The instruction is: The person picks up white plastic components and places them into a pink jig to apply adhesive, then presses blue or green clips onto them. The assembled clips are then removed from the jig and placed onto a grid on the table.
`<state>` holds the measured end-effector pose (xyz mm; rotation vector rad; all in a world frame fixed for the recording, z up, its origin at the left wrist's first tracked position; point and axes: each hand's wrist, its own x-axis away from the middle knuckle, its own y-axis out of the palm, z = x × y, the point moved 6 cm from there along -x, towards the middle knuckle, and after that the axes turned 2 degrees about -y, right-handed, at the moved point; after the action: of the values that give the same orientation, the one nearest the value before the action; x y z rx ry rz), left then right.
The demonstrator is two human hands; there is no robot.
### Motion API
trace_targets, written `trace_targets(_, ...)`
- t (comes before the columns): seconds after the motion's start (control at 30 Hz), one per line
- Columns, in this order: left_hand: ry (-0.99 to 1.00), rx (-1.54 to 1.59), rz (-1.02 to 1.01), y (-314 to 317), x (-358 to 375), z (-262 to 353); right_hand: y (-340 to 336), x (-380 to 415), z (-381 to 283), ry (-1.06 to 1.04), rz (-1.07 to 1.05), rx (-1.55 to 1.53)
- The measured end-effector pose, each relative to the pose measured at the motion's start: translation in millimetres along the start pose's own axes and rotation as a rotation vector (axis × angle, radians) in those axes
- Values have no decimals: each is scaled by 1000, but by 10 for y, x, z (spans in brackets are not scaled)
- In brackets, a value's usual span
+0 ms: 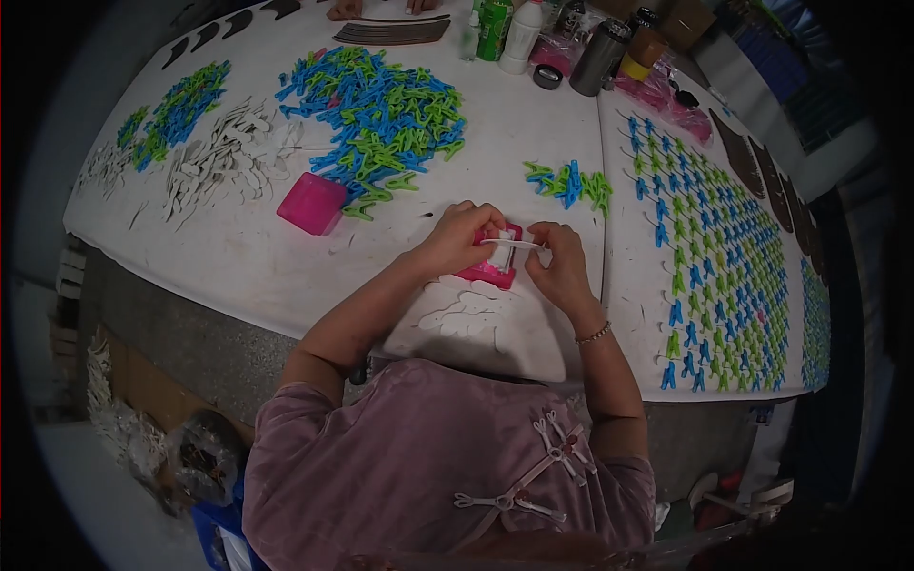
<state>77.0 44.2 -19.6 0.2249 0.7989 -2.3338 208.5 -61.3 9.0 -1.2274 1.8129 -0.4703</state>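
Observation:
My left hand point(461, 238) and my right hand point(560, 269) are closed, pinching a thin white strip point(519, 245) by its two ends. Right beneath them sits a small pink tray point(492, 278) with something white in it, partly covered by my fingers. Closer to my body, several flat white pieces point(468, 316) lie overlapping on the white cloth. Beyond my right hand is a small group of blue and green clothespins point(571, 184). To the left stands a pink box point(311, 204) beside a large heap of clothespins point(390, 114).
Loose white strips point(224, 157) lie at the left. Clothespins in rows point(714, 276) cover the right table. Bottles, including a grey flask point(602, 57), stand at the back. Another person's hand point(345, 9) is at the far edge near dark curved pieces point(392, 31).

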Motion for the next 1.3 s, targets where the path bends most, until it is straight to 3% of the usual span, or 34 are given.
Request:
trace_targets(0.2, 44, -1, -50, 160, -167, 153, -294, -77, -192, -154, 44, 123)
trace_targets(0.33, 43, 90, -21, 230, -228, 133, -396, -126, -182, -109, -26, 70)
trace_targets(0.43, -36, 232, -3, 128, -208, -54, -457, -198, 187, 64, 16, -159)
trace_targets(0.5, -71, 313, -17, 33, -155, -97, -424, -276, 638, 290, -74, 26)
trace_targets(0.6, -154, 356, 9, -126, -20, -5, -354, -433, 1017, 479, -12, 209)
trace_targets(0.7, -192, 339, -3, -181, 107, 8, -227, -564, 1247, 537, -18, 348)
trace_targets(0.93, -267, 517, 46, -281, 265, 66, -103, -510, 1348, 477, -39, 316)
trace_targets(1.03, -380, 653, 39, -234, 253, 67, -260, -430, 1060, 265, 87, 241)
trace_targets(1.1, -441, 717, 67, -221, 246, 45, -380, -275, 816, 528, 121, -290)
trace_targets(1.17, -391, 832, -29, -130, 188, 65, -444, -126, 521, 420, 216, -600)
trace_targets(1.3, -388, 828, -68, -56, 121, 186, -505, 125, -35, 440, 277, -976)
